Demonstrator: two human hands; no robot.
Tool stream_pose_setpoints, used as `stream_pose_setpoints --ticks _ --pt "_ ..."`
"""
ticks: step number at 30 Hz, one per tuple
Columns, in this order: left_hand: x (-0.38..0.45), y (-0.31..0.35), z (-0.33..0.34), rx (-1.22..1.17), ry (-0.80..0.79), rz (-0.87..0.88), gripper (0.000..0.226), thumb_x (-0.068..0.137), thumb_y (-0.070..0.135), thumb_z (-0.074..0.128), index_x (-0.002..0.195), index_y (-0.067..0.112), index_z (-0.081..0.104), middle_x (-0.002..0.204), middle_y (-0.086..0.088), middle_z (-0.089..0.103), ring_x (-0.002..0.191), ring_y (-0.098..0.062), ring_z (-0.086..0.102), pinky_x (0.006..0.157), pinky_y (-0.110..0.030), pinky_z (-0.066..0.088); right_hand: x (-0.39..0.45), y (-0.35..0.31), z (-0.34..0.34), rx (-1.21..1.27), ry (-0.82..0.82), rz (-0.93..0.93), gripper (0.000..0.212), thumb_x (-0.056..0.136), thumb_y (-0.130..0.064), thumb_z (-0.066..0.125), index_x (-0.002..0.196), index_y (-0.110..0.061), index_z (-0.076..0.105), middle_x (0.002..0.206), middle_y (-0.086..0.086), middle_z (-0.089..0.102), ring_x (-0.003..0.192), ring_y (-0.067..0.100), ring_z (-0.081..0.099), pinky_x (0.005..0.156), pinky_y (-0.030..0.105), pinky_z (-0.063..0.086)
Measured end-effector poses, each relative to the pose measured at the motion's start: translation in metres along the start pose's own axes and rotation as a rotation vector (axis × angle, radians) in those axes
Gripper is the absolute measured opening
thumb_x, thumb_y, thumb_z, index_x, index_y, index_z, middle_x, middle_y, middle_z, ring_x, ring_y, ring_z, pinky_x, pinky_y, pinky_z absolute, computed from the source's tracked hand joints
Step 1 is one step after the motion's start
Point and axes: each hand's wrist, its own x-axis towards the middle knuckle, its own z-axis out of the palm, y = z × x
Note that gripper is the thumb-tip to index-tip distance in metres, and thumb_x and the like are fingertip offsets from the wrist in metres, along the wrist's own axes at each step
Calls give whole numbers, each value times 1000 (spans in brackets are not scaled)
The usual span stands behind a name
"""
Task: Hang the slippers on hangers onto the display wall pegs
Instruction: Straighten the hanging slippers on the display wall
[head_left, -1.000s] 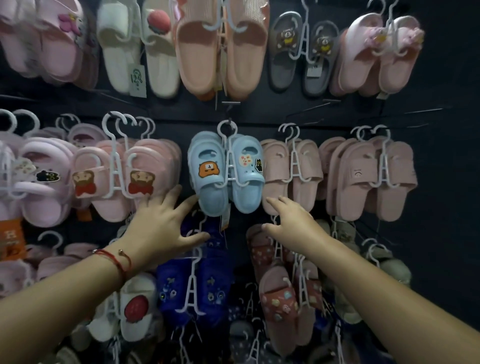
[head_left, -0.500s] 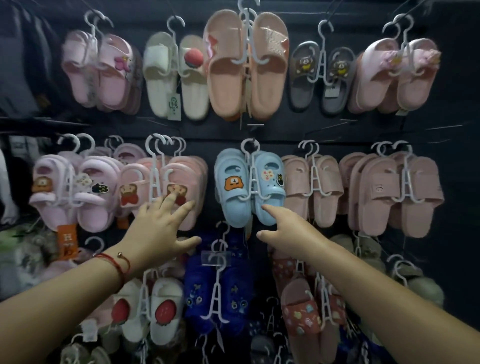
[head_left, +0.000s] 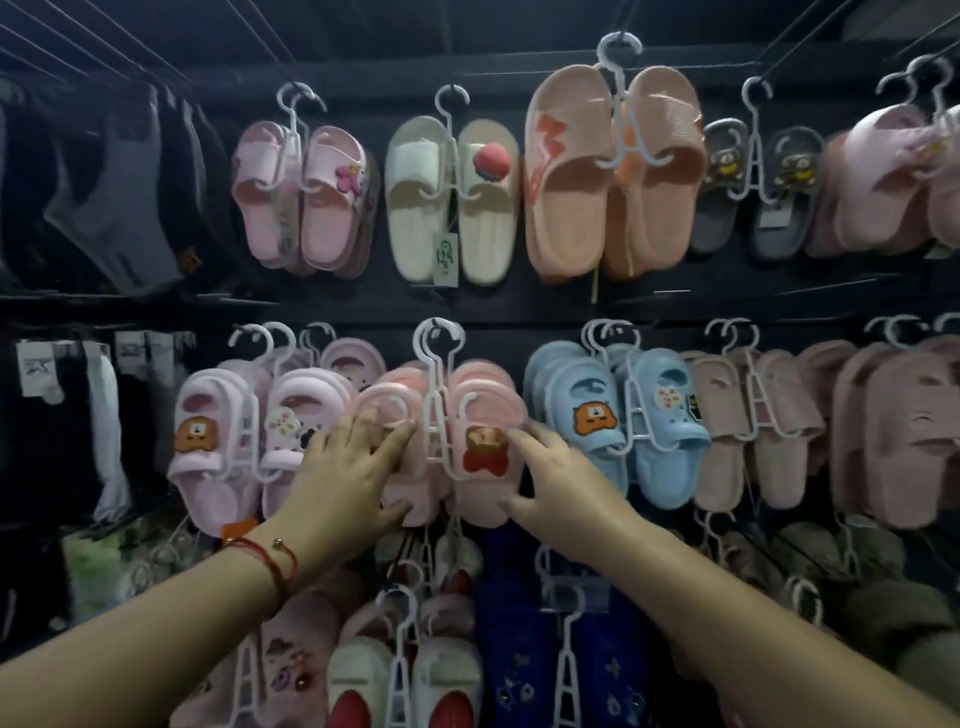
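Left hand (head_left: 347, 470) fingers spread, flat on left slipper of pink bear pair (head_left: 480, 457); thumb under its toe end. Right hand (head_left: 558, 475) fingers loosely spread, touching right slipper's edge. Neither hand closed around anything. Pair's white hanger (head_left: 439, 395) hooked in middle row; peg itself hidden. Wall (head_left: 519, 304) looks mostly stocked; likely only straightening left.

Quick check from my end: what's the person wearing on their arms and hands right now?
Both forearms are bare, no sleeves in view and no gloves. The left hand has a thin red cord bracelet at the wrist, with a small bead on it. The right hand shows no rings, watch or bands.
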Motion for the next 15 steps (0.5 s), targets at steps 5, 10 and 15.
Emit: stream_pose_setpoints --ticks 5,10,15 --pt "11 -20 13 2 91 83 121 40 62 91 145 24 45 142 -23 53 127 -44 50 91 -58 52 18 -21 21 -141 37 -20 83 93 -34 56 160 -32 6 168 -1 -1 154 27 2 124 43 15" --pt "20 -21 26 -26 127 147 134 36 57 95 151 25 35 148 -24 41 133 -46 40 98 -64 48 33 -13 37 -287 60 -21 90 93 -28 56 159 -34 -5 168 -5 -8 154 27 -9 124 44 3" --pt "27 -19 40 -44 97 141 134 37 50 97 153 28 32 153 -24 32 136 -51 40 102 -66 42 42 6 55 -435 87 -42 92 89 -19 60 159 -29 1 166 5 5 152 32 2 122 44 7"
